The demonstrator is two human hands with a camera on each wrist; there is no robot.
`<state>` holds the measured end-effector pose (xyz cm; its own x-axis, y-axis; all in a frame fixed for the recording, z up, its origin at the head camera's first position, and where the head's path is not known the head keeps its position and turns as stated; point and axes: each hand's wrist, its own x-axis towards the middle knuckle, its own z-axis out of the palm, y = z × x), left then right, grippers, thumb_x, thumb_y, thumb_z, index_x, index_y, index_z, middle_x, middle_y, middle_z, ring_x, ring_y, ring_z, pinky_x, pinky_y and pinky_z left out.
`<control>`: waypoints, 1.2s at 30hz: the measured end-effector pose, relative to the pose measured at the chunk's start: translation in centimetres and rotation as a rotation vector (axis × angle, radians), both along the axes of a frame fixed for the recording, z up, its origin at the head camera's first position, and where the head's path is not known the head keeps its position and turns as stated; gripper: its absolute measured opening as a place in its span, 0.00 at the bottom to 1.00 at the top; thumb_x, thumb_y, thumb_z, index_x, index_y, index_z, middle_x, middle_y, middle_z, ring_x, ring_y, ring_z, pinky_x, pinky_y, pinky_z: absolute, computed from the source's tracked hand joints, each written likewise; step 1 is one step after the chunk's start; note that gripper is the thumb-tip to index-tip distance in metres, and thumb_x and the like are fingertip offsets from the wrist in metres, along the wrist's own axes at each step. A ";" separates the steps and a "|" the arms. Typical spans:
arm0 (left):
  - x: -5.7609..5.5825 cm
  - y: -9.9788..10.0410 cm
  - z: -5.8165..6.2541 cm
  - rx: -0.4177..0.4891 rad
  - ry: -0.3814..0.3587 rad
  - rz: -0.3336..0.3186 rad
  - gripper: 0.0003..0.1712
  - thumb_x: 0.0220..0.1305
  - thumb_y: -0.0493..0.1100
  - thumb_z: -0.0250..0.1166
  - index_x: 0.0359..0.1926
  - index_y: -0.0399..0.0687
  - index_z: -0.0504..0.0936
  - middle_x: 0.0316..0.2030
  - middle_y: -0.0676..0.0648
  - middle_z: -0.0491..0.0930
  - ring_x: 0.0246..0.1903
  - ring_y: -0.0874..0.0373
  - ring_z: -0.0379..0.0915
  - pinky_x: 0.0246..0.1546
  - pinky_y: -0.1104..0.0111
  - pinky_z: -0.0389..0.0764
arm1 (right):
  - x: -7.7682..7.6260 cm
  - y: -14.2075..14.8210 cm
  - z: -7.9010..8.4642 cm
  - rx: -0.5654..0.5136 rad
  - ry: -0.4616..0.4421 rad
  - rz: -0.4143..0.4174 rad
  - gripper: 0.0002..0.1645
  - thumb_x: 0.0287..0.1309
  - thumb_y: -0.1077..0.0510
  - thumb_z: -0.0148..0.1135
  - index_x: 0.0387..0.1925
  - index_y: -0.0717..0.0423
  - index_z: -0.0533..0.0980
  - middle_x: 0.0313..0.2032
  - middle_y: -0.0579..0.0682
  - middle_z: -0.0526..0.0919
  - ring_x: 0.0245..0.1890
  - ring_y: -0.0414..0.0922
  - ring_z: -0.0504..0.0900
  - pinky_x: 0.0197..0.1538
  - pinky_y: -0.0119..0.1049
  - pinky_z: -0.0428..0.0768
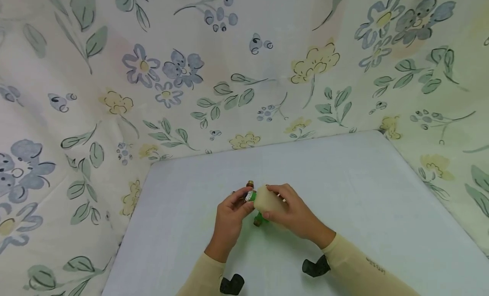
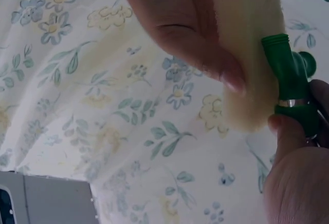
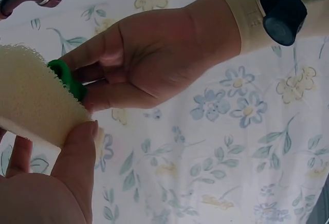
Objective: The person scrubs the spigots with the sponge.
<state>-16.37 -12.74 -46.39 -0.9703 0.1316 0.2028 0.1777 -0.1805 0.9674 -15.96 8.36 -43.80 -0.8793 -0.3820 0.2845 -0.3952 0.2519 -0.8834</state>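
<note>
My left hand (image 1: pixel 230 215) pinches a small green branched fitting (image 2: pixel 292 77) between thumb and fingers. A threaded end and a silvery band show on it in the left wrist view. My right hand (image 1: pixel 302 211) grips a thick cream sponge (image 1: pixel 267 202), thumb on one side and fingers on the other. The sponge (image 3: pixel 36 95) is against or very close to the fitting; contact is hard to tell. Beneath the hands is another green piece (image 1: pixel 263 218) with a brownish end, partly hidden. A brown-and-brass end (image 1: pixel 250 184) shows just beyond my left fingers.
The hands work over a white table (image 1: pixel 183 194). A floral cloth (image 1: pixel 229 75) hangs behind it and at both sides. Black wrist mounts (image 1: pixel 316 267) stick out from both sleeves. A grey box-like thing (image 2: pixel 59 198) shows at the left wrist view's corner.
</note>
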 end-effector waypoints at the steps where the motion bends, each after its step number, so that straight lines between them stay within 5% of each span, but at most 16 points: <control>1: 0.0 0.0 0.0 0.001 0.002 0.006 0.23 0.61 0.37 0.67 0.57 0.39 0.76 0.59 0.41 0.72 0.58 0.47 0.70 0.48 0.61 0.78 | 0.3 -0.1 0.5 -0.004 0.008 0.015 0.37 0.55 0.53 0.71 0.63 0.53 0.67 0.52 0.50 0.70 0.49 0.45 0.69 0.45 0.46 0.74; 8: 0.0 -0.3 -0.2 0.026 -0.003 0.010 0.26 0.62 0.37 0.66 0.60 0.35 0.72 0.59 0.41 0.71 0.59 0.47 0.68 0.45 0.65 0.79 | 1.0 -0.5 1.9 0.008 0.056 0.057 0.37 0.53 0.57 0.72 0.63 0.57 0.67 0.51 0.52 0.71 0.49 0.48 0.70 0.44 0.43 0.74; 15: -0.1 -0.5 -0.4 0.035 -0.013 -0.028 0.23 0.69 0.38 0.58 0.64 0.48 0.70 0.60 0.40 0.70 0.58 0.46 0.68 0.50 0.58 0.76 | 0.4 0.5 2.1 -0.056 0.038 0.026 0.36 0.56 0.57 0.69 0.64 0.57 0.66 0.53 0.52 0.71 0.50 0.49 0.69 0.47 0.51 0.73; 22: -0.1 -0.9 -0.4 0.096 -0.054 -0.012 0.21 0.67 0.41 0.61 0.59 0.42 0.72 0.55 0.35 0.71 0.53 0.41 0.72 0.49 0.55 0.76 | 0.1 1.6 2.4 -0.125 0.015 0.032 0.33 0.60 0.61 0.65 0.65 0.59 0.64 0.53 0.52 0.71 0.50 0.54 0.69 0.47 0.49 0.76; 30: -0.1 -0.7 -0.3 0.096 -0.059 0.004 0.20 0.64 0.39 0.64 0.56 0.39 0.75 0.50 0.34 0.76 0.46 0.40 0.76 0.47 0.53 0.78 | 0.2 1.2 2.6 -0.199 -0.024 0.158 0.31 0.61 0.64 0.62 0.64 0.58 0.64 0.55 0.54 0.71 0.51 0.57 0.69 0.46 0.50 0.77; 36: 0.2 -0.7 0.0 0.125 -0.054 -0.038 0.22 0.65 0.39 0.63 0.58 0.37 0.73 0.51 0.32 0.75 0.47 0.41 0.77 0.48 0.53 0.77 | 0.1 1.3 2.5 -0.177 -0.050 0.129 0.31 0.62 0.61 0.62 0.65 0.57 0.64 0.55 0.53 0.71 0.52 0.56 0.70 0.46 0.51 0.77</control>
